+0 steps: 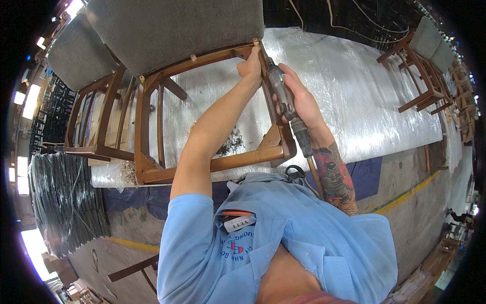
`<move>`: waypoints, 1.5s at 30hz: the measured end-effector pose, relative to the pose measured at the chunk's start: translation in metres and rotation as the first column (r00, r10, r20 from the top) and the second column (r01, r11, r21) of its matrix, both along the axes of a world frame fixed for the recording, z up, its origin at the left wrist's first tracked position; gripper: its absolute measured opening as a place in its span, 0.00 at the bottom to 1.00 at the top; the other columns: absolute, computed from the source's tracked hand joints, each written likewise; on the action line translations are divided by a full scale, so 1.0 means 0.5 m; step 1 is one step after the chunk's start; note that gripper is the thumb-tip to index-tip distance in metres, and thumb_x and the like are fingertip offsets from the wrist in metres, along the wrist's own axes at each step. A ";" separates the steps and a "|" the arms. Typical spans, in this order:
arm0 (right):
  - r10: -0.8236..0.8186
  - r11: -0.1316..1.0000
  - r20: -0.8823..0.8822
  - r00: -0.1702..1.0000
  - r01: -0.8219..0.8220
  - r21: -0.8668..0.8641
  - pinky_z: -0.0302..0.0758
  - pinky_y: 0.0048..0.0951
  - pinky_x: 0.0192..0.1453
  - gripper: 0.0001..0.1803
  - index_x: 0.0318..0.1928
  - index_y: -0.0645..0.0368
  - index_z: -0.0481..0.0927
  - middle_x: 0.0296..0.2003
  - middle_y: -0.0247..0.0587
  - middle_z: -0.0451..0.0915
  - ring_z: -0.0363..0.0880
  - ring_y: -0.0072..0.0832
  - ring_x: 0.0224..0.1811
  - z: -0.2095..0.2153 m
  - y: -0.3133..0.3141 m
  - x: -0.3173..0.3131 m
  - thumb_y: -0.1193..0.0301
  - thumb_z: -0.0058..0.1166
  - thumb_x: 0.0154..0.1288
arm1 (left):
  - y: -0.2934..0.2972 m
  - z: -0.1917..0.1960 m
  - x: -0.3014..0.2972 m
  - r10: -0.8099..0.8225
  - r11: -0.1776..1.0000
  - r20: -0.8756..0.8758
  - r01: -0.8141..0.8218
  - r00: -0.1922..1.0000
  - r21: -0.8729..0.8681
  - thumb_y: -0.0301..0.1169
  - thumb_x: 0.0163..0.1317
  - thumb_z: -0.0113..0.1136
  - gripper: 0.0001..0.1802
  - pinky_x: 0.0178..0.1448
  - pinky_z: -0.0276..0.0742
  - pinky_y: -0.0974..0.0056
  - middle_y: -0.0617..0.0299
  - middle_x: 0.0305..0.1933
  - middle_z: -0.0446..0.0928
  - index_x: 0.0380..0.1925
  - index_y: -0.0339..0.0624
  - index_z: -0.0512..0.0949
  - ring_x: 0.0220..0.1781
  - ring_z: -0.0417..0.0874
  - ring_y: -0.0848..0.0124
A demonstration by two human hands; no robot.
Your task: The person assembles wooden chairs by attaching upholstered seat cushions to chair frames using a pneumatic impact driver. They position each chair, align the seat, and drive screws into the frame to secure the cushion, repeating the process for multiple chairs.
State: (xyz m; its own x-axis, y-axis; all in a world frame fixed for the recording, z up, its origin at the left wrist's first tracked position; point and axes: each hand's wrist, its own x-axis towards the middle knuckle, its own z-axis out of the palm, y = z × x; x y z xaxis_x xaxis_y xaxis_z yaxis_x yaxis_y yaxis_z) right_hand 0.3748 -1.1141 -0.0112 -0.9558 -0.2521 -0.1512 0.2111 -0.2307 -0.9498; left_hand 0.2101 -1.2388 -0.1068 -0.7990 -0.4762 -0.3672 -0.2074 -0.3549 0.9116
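A brown wooden chair frame (217, 161) with a grey upholstered panel (187, 30) lies before me, its open seat frame facing up. Several small metal brackets, one of them a corner bracket (256, 41), sit along the panel's lower edge. My left hand (250, 67) is closed at the far right corner of the frame, just below that bracket; what its fingertips pinch is hidden. In my right hand (302, 99) is a pneumatic screwdriver (278, 86), its tip pointing toward the same corner and its hose (314, 175) trailing back along my forearm.
Shiny plastic wrap (349, 101) covers the work surface. Another grey-and-brown chair (96, 116) stands close at left, and a further chair (420, 76) is at far right. A wrapped stack (66, 202) stands at the left. Dark debris (233, 142) lies inside the frame.
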 end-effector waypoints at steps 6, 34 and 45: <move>-0.017 0.999 -0.032 0.999 0.018 0.035 0.71 0.20 0.20 0.27 0.74 0.45 0.61 0.30 0.35 0.77 0.74 0.19 0.20 0.008 -0.013 -0.003 0.55 0.37 0.79 | -0.007 -0.010 -0.006 -0.004 0.997 -0.039 0.008 0.999 0.080 0.50 0.48 0.74 0.36 0.39 0.78 0.58 0.50 0.39 0.81 0.38 0.21 0.79 0.35 0.82 0.64; -0.092 0.985 0.131 0.987 0.110 -0.133 0.70 0.22 0.19 0.17 0.50 0.48 0.74 0.31 0.33 0.78 0.76 0.21 0.21 0.021 -0.109 -0.007 0.53 0.41 0.76 | -0.037 -0.030 -0.008 -0.119 0.993 0.029 0.119 0.992 0.015 0.59 0.43 0.76 0.35 0.34 0.75 0.61 0.58 0.25 0.81 0.20 0.31 0.81 0.25 0.77 0.70; -0.124 0.977 0.137 0.983 0.145 -0.157 0.69 0.24 0.15 0.13 0.44 0.47 0.72 0.28 0.37 0.78 0.75 0.23 0.16 0.009 -0.097 -0.017 0.54 0.40 0.78 | -0.027 -0.001 0.008 -0.081 0.997 -0.019 0.081 0.997 -0.015 0.54 0.49 0.74 0.31 0.34 0.75 0.59 0.57 0.26 0.80 0.22 0.29 0.82 0.27 0.77 0.71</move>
State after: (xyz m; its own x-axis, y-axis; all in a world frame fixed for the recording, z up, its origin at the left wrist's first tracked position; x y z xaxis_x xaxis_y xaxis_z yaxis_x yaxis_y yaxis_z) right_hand 0.3660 -1.1626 -0.0065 -0.9586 -0.1541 -0.2395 0.2828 -0.4171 -0.8638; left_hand 0.2140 -1.2524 -0.1074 -0.8422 -0.4145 -0.3448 -0.2170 -0.3247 0.9206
